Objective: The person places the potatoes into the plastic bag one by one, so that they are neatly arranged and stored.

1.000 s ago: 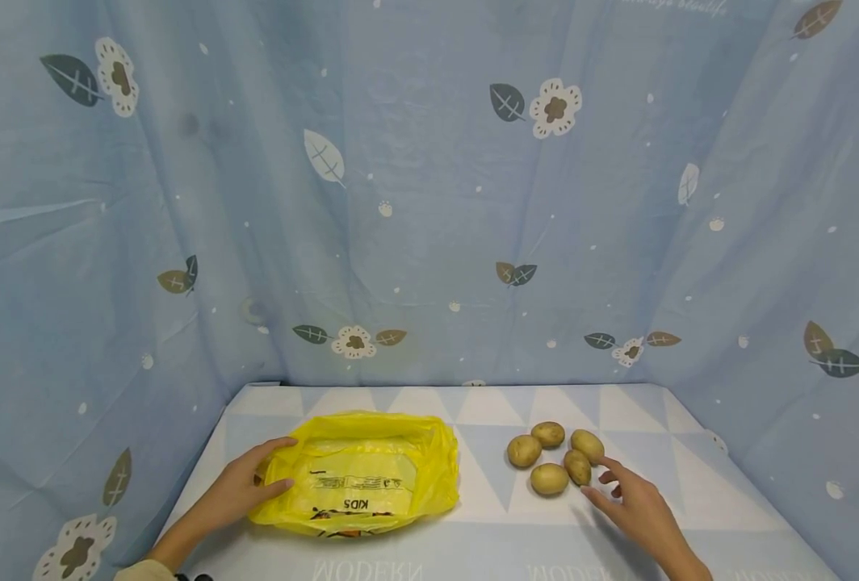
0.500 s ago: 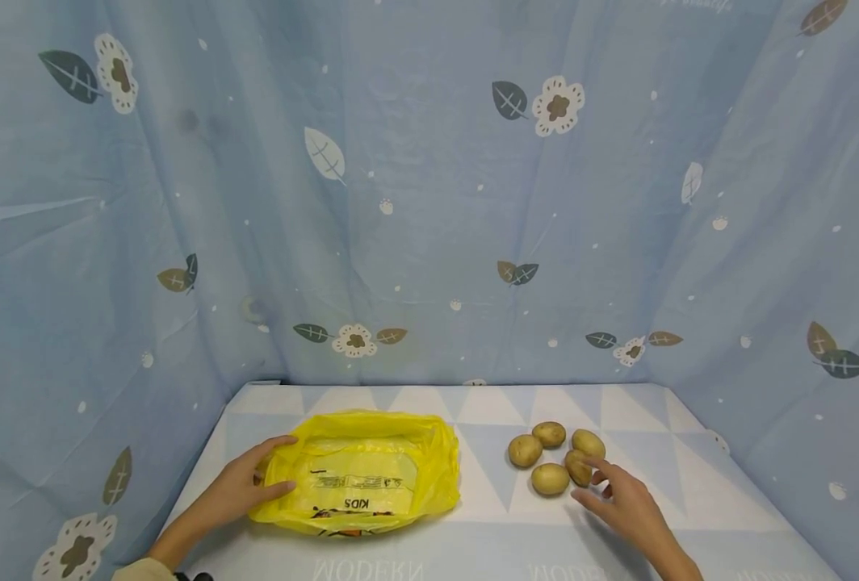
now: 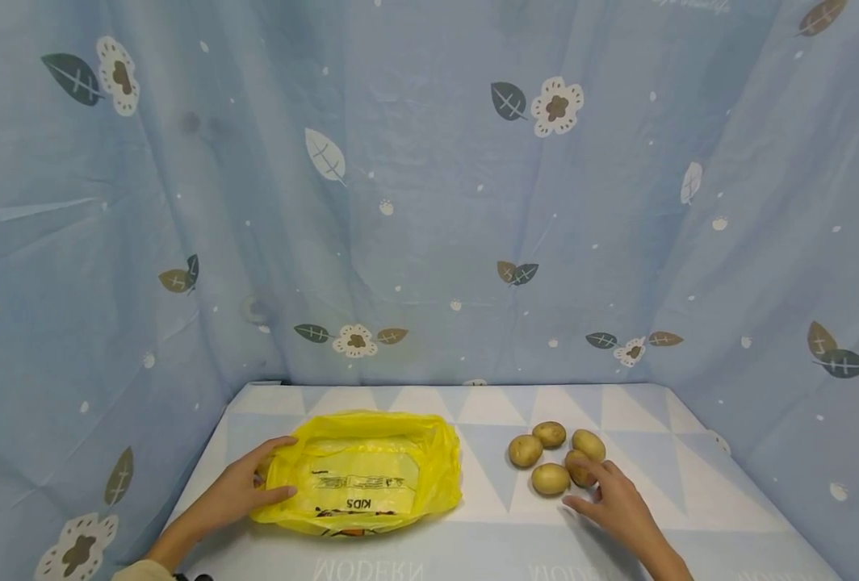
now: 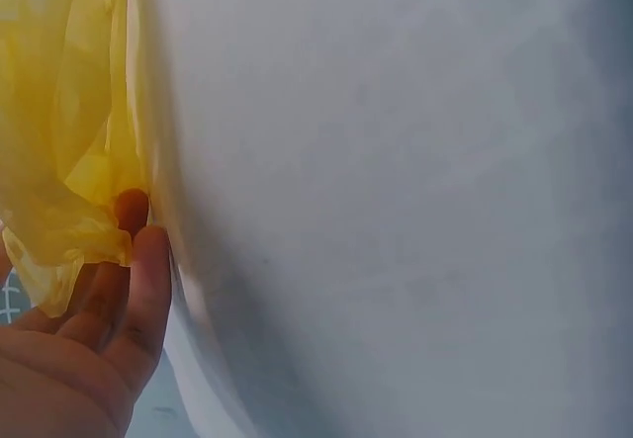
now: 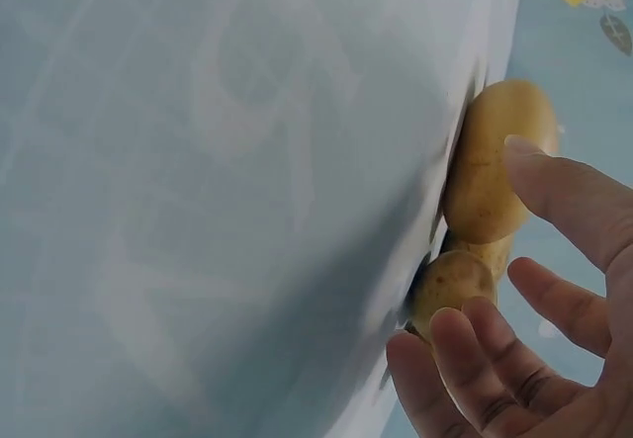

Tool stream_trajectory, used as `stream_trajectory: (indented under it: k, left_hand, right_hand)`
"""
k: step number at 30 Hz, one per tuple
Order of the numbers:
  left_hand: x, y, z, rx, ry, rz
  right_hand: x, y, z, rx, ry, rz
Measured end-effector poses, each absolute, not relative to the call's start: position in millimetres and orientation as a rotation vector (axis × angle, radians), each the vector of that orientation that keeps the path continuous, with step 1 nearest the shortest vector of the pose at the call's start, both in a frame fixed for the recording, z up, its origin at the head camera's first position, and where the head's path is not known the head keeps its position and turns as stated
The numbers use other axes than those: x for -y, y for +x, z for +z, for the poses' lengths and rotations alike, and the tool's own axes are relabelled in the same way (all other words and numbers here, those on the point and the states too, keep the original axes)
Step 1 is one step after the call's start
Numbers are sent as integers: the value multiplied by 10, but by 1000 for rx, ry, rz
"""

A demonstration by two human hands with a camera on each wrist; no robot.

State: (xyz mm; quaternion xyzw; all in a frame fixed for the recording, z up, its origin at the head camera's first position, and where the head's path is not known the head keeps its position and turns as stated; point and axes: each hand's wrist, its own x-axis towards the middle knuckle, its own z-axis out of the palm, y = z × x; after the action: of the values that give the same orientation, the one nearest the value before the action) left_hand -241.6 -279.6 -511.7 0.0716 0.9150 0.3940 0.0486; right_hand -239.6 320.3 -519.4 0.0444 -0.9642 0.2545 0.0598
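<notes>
A yellow plastic bag (image 3: 360, 476) lies spread with its mouth gaping on the left of the table, dark print showing inside it. At its left end my left hand (image 3: 236, 488) holds the edge, thumb on the near side. In the left wrist view the fingers (image 4: 148, 290) curl at the folded yellow film. Several potatoes lie in a cluster to the right. Over the near right of them hovers my right hand (image 3: 614, 500), thumb and fingers spread, holding nothing. Its fingertips overlap one brownish potato (image 3: 579, 466); the thumb points toward the front potato (image 3: 550, 479).
Behind that pair sit a left potato (image 3: 525, 451), a back potato (image 3: 549, 434) and a right potato (image 3: 588, 445). The table (image 3: 473, 549) wears a pale blue and white cloth. A blue patterned curtain (image 3: 429, 242) encloses its back and sides.
My right hand has moved left, its fingertips shifting from the right potato to the brownish one. The left hand and bag have stayed nearly still.
</notes>
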Motion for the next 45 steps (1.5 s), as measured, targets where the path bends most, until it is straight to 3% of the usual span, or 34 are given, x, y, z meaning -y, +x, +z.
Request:
stream_trajectory:
  k: [16, 27, 45]
  left_hand:
    - [2794, -2435, -5137, -2727, 193, 1262]
    - [2774, -2452, -5117, -2727, 178, 1254]
    - [2754, -2489, -5140, -2804, 223, 1228]
  right_hand:
    - [-3134, -2426, -5212, 2944, 118, 745]
    - [-3090, -2465, -5184, 2811, 290, 812]
    - [-3075, -2556, -5230, 2886, 228, 923]
